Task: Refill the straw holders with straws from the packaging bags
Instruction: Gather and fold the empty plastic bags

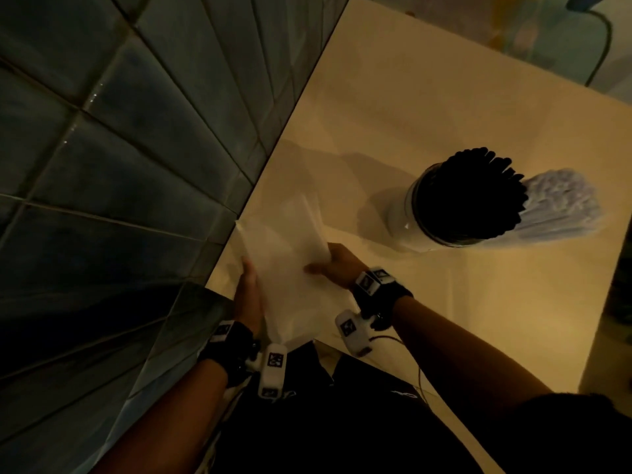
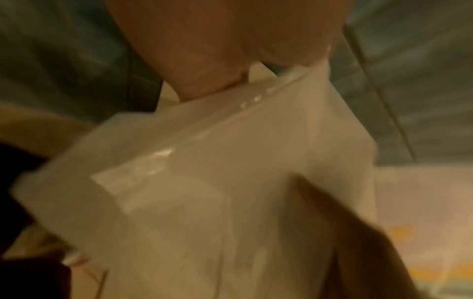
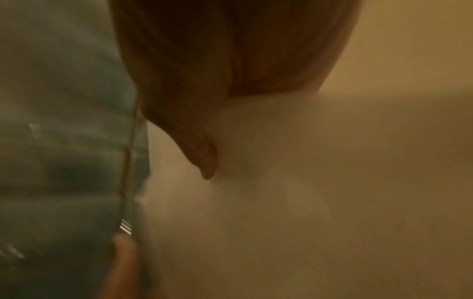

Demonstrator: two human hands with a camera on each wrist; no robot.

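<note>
So on the far left we had the tiled wall, running right up against the table edge. Next over, our left hand was on the left side of the bag, fingers wrapped round its edge as far as the head view showed; in the left wrist view the fingers sat right on the bag's top fold, so we'd call that a grip. The bag itself was a whitish, see-through plastic one held between both hands at the near corner of the table, and honestly we couldn't tell whether any straws were in it. It was too blurry and washed out.

Our right hand had the bag's right side, thumb pressed on top and the other fingers tucked under it, so gripping too.

Further right, well apart from the bag, stood the holder packed with black straws, and just beside it, touching, a bunch of pale straws; whatever was holding that bunch was hidden.

Our take: the black ones looked pretty much stocked already. We seemed to be mid-handling of a bag, so at least that one's contents (if any) were still to go in.
</note>
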